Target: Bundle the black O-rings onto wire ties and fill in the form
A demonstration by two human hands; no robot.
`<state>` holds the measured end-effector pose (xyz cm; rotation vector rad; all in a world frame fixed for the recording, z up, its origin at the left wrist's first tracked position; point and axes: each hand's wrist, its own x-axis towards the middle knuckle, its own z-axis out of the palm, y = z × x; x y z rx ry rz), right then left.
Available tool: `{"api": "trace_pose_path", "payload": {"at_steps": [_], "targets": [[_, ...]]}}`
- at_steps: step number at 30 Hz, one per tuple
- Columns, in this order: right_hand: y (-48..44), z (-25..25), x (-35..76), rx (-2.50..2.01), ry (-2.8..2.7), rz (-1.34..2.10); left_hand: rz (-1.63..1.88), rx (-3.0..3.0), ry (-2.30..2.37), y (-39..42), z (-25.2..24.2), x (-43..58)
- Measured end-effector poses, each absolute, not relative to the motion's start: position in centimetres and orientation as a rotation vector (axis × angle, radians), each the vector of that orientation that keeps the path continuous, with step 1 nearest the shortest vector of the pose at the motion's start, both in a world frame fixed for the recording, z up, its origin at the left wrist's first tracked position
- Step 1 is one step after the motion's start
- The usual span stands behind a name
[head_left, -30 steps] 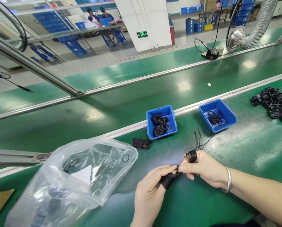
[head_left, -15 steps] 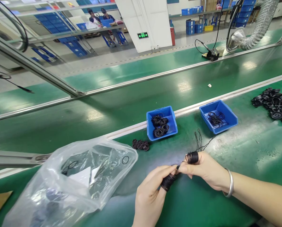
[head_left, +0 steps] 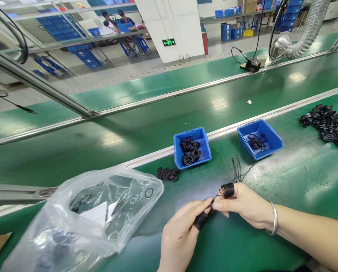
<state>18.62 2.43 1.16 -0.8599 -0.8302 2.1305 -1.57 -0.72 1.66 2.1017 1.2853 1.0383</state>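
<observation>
While your two hands meet over the tabletop [head_left: 242,249], your left hand [head_left: 180,230] has its grip closed on a bunch of thin black loops [head_left: 202,220]; whether they ring the fingers or just lie against them, can't tell. Your right hand [head_left: 248,207] carries a second bunch [head_left: 228,190], apparently around a finger, its thumb and fingertip pinching something thin and dark right at the left fingertips, too small to identify. Progress, best guess: partway, since both bunches are in hand and your fingertips look busy between them. Already in the left blue bin [head_left: 205,154]: thick bundles [head_left: 188,158]. The right blue bin [head_left: 274,140] holds a looser tangle [head_left: 256,143]. Outside the bins, you've got a dark clump [head_left: 166,174] just beside the left one and twisted strands [head_left: 238,176] near the right one. Your clear plastic bag [head_left: 35,215] has white paper showing and a few loops; can't tell how many are left there.
</observation>
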Motion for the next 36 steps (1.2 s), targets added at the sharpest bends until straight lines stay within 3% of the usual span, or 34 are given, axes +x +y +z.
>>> {"api": "trace_pose_path", "payload": {"at_steps": [5,10,26,36], "targets": [[3.2,0.9,18.9,-0.702,-0.428,2.239,1.030,1.687,1.416,-0.5,1.1,-1.9],[3.4,0.5,19.0,-0.747,-0.409,2.209,0.872,1.464,1.356,-0.4,0.6,-2.0],[2.0,0.2,18.1,-0.953,-1.042,1.963,1.024,1.933,1.394,-0.9,1.5,-1.5],[2.7,1.1,18.7,-0.838,-0.807,2.179,1.052,1.660,1.310,-0.6,1.6,-1.5]]}}
